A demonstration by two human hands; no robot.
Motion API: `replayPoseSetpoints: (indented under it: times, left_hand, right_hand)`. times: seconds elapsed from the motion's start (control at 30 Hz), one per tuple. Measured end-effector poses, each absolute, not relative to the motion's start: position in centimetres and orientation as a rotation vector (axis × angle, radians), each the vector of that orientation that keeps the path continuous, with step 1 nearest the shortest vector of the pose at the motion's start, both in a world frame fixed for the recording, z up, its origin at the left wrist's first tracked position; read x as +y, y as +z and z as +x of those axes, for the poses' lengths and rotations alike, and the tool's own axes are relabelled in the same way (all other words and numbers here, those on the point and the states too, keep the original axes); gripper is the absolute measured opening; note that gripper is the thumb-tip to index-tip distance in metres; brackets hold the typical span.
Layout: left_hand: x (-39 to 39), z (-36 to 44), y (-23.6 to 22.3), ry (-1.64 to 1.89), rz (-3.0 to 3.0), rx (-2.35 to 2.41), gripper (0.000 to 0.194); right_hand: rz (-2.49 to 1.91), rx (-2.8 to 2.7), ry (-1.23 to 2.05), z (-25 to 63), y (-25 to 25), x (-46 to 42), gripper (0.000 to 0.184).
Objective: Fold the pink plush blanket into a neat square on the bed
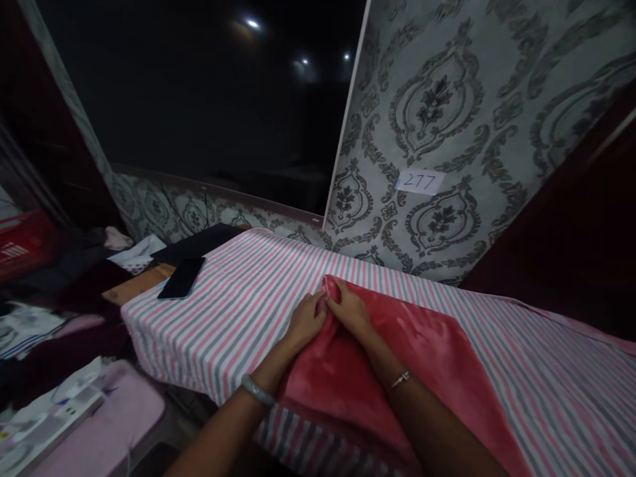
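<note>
A red plush cloth (422, 338) lies partly spread on the striped cover, its near edge hanging over the front. At its far left corner the fabric is bunched into a fold. My left hand (307, 318) is closed on the left side of that fold, a grey bangle on its wrist. From the right, my right hand (350, 310) pinches the same fold, with a thin silver bracelet on that arm. Both thumbs almost meet at the top of the fold. Whether the cloth is a blanket or a garment, I cannot tell.
The pink, grey and white striped cover (238, 285) drapes a table against the patterned wall. A black phone (183, 278) rests at its left edge, near a wooden board (136, 283). Lower left, a power strip (59, 414) lies on a pink stool (122, 414). A large dark screen (213, 99) hangs behind.
</note>
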State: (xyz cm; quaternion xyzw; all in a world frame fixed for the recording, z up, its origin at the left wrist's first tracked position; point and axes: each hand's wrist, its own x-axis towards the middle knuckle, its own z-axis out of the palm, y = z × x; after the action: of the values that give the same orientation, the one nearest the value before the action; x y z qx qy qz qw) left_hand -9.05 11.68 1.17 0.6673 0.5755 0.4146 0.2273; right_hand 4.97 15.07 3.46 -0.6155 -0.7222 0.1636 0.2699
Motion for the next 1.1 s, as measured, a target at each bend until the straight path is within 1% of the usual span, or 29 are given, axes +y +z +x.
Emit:
replayPoseSetpoints:
  times: [0.1, 0.2, 0.3, 0.4, 0.6, 0.73, 0.9, 1.1]
  left_hand:
    - [12.3, -9.4, 0.9, 1.142, 1.771, 1.536, 0.041]
    - [13.8, -10.0, 0.9, 1.125, 1.723, 1.537, 0.036]
    - [15.7, -10.2, 1.0, 1.104, 1.718, 1.542, 0.028]
    - [17.6, -9.9, 1.1, 1.094, 1.728, 1.520, 0.017]
    - [19.1, -9.4, 0.0, 1.143, 1.712, 1.476, 0.018]
    - [18.3, -9.4, -0.3, 1.235, 1.721, 1.495, 0.007]
    - [17.7, -9.2, 0.6, 1.254, 1.864, 1.471, 0.006]
    - [18.3, -9.0, 0.2, 1.221, 1.884, 1.402, 0.015]
  right_hand:
    - [-1.403, -1.766, 0.621, 6.4, 1.4, 15.9, 0.057]
    - [-1.210, -1.575, 0.823, 7.4, 0.0, 16.6, 0.061]
    - [-1.149, -1.468, 0.910, 7.6, -0.3, 16.8, 0.064]
    - [-1.104, -1.405, 0.955, 7.4, -0.1, 16.5, 0.062]
    - [-1.085, -1.304, 0.957, 7.5, 0.9, 15.7, 0.054]
    - [-1.036, -1.242, 0.959, 7.7, 1.3, 15.5, 0.049]
    - [-1.025, -1.219, 0.982, 7.6, 1.6, 15.3, 0.047]
    - [-1.025, -1.218, 0.959, 7.6, 1.6, 15.2, 0.049]
